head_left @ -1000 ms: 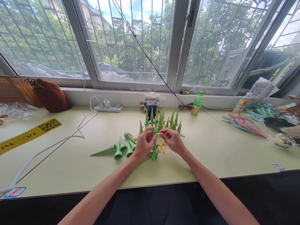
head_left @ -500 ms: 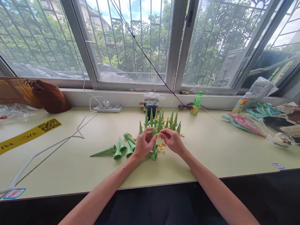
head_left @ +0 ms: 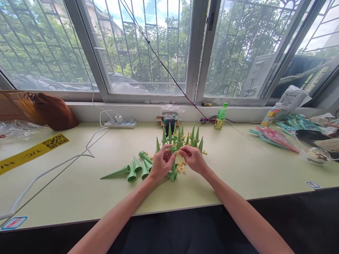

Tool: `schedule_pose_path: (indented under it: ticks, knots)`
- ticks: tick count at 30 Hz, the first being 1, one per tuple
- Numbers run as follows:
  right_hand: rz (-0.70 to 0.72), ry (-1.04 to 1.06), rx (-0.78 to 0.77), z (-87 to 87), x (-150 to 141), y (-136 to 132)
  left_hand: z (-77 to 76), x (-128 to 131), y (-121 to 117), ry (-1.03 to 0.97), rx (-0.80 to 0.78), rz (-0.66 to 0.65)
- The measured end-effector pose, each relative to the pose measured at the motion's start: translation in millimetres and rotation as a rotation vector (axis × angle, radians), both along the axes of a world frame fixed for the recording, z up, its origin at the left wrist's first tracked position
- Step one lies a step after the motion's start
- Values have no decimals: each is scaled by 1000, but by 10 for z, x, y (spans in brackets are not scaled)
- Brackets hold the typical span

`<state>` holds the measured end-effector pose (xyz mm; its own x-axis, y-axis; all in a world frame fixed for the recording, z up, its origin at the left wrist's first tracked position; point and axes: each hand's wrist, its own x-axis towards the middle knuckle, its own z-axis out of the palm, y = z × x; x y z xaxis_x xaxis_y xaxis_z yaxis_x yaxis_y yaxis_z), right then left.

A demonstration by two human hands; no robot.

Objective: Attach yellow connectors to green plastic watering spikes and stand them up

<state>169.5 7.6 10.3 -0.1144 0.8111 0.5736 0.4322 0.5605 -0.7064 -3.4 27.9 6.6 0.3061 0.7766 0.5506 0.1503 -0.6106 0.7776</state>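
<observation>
My left hand (head_left: 160, 165) is closed around a green plastic watering spike (head_left: 173, 148), its wide collar uppermost between thumb and fingers. My right hand (head_left: 196, 161) pinches a small yellow valve (head_left: 178, 152) against the side of that spike; the fingertips hide most of the valve. Behind both hands several green spikes (head_left: 179, 139) stand point up with yellow valves at their bases. Loose green spikes (head_left: 131, 174) lie and stand to the left of my left hand. Below the hands is a small pile of yellow valves (head_left: 181, 168), beside another lying spike (head_left: 173, 176).
A power strip (head_left: 120, 124) with a white cable is at the back left, near a brown pouch (head_left: 57, 111). A small box (head_left: 170, 121) and a green bottle (head_left: 220, 116) stand by the window. Pink and teal packets (head_left: 278, 138) and a plastic cup (head_left: 315, 156) are at right.
The view has shifted slightly. Both hands stay together at the spike's collar, with the right fingers making only small movements at the yellow valve.
</observation>
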Motion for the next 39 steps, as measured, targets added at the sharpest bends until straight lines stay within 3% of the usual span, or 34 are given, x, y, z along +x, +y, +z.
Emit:
schedule_pose_path:
  ticks: [39]
  knots:
    - [1,25,5,4,-13,-27,6,0,5,-26,-8,-4]
